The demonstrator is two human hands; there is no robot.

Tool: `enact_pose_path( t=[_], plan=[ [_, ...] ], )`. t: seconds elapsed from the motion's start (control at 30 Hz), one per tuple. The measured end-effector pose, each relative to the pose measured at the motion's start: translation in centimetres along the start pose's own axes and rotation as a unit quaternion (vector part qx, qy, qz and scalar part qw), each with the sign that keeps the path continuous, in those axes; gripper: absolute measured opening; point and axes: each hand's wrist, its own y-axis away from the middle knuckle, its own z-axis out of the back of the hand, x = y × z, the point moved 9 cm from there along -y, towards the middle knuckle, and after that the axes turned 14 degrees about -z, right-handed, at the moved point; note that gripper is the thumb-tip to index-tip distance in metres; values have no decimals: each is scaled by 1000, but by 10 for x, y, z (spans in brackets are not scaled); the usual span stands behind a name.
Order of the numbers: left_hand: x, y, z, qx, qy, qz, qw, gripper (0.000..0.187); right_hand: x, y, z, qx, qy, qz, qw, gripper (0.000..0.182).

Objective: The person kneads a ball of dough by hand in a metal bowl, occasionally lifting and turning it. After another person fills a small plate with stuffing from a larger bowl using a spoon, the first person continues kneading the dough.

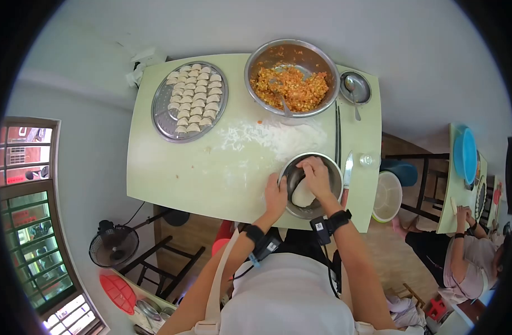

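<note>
Right hand (316, 177) inside small round steel bowl (310, 185) at near table edge, fingers curled down, pressing on pale lump of dough (302, 196). Left hand (276, 195) clasps bowl's left rim. Steel knife (347, 170) just right of bowl. Flour patch (273, 137) beyond. Farther: large steel bowl of orange minced filling (291, 88), round metal tray of folded white dumplings (189, 100) to left.

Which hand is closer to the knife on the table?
The right hand. It is inside the small metal bowl on the dough, beside the knife. The left hand grips the bowl's far rim.
</note>
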Motion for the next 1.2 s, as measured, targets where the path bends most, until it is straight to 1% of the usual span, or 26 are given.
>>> enact_pose_path(
  t=[0.03,0.07,0.1,0.17,0.2,0.23,0.27,0.3,0.33,0.37,0.4,0.43,0.47,0.5,0.53,0.57,0.6,0.63,0.67,0.73,0.77,0.8,0.87,0.93,1.0,1.2],
  plan=[
    [10,7,2,37,16,39,998,13,-1,2,8,-13,113,-19,993,19],
    [19,14,1,77,32,79,993,13,-6,6,13,-28,223,-42,974,19],
    [15,10,4,80,32,76,993,13,-19,12,12,-45,260,-56,963,19],
    [-22,-19,16,22,-17,-84,996,16,-23,20,8,-59,284,-67,955,20],
    [-18,-29,10,21,-16,-86,996,16,-24,20,5,-69,307,-73,946,21],
    [-17,-39,-3,48,10,-123,991,18,-16,21,2,-105,315,-34,943,31],
    [-18,-41,-14,77,36,-161,983,19,-17,20,1,-107,314,-34,943,31],
    [-19,-40,-15,79,38,-163,983,19,-26,15,2,-68,283,-119,949,36],
    [-9,-39,-20,92,69,-102,988,20,-35,14,3,-28,249,-202,947,42],
    [2,-33,-25,105,99,-37,989,20,-36,17,7,-22,131,-245,960,49],
    [3,-28,-25,106,98,-36,989,20,-32,23,5,-22,131,-246,960,49],
    [5,-26,-20,72,96,-33,992,19,-9,28,5,-69,206,-154,964,48],
    [7,-23,-16,38,95,-28,994,19,14,38,3,-114,280,-59,951,47],
    [8,-21,-17,37,95,-28,994,19,15,44,-7,-66,317,-80,943,28],
    [10,-20,-19,52,88,-18,995,20,12,50,-11,-64,317,-79,943,28],
    [12,-19,-20,65,79,-8,995,22,14,57,-22,-57,352,-15,934,19],
    [13,-17,-18,63,76,-7,995,22,15,64,-35,-51,383,48,921,15],
    [8,-17,-19,78,72,-17,994,21,-1,63,-42,-14,368,0,930,23],
    [5,-17,-21,93,67,-25,993,21,-8,64,-45,-9,366,1,931,23],
    [2,-18,-17,80,64,-35,994,21,9,70,-30,-127,345,55,928,23],
    [1,-19,-17,81,57,-38,994,21,13,68,-27,-161,334,70,926,22],
    [0,-19,-17,84,50,-39,994,20,7,65,-30,-154,336,66,927,22],
    [-3,-21,-18,91,59,-38,993,20,-8,58,-49,-79,357,64,929,21],
    [-3,-22,-22,102,72,-38,991,19,-11,52,-50,-80,338,64,935,19],
    [3,-21,-26,119,95,-5,988,17,-12,48,-47,-80,323,67,941,18],
    [0,-24,-22,134,96,7,986,18,-4,35,-46,-54,266,115,956,12]
  ],
)
